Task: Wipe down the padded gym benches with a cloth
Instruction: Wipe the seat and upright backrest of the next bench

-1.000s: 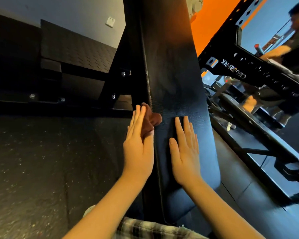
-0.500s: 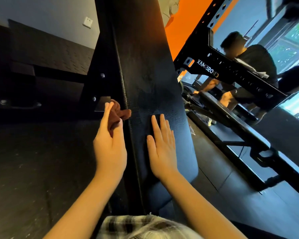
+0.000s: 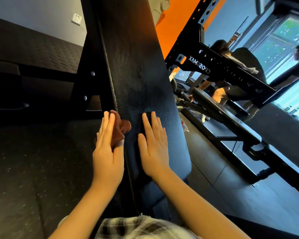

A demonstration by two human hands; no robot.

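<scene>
A long black padded bench (image 3: 141, 80) runs away from me, up the middle of the view. My left hand (image 3: 108, 152) presses a brown cloth (image 3: 120, 129) against the bench's left side edge, fingers straight. A fold of the cloth bulges onto the pad's top. My right hand (image 3: 154, 145) lies flat on the top of the pad, fingers straight and together, just right of the cloth.
Dark rubber flooring (image 3: 33, 169) spreads out to the left. A black rack (image 3: 231, 73) stands to the right, with a second bench (image 3: 228, 116) under it. A mirror behind it shows people (image 3: 245, 66). Black stacked pads (image 3: 34, 49) line the far left wall.
Both hands hold the same pose on the bench and cloth. The view has swung, so the rack and mirrored people show more on the right.
</scene>
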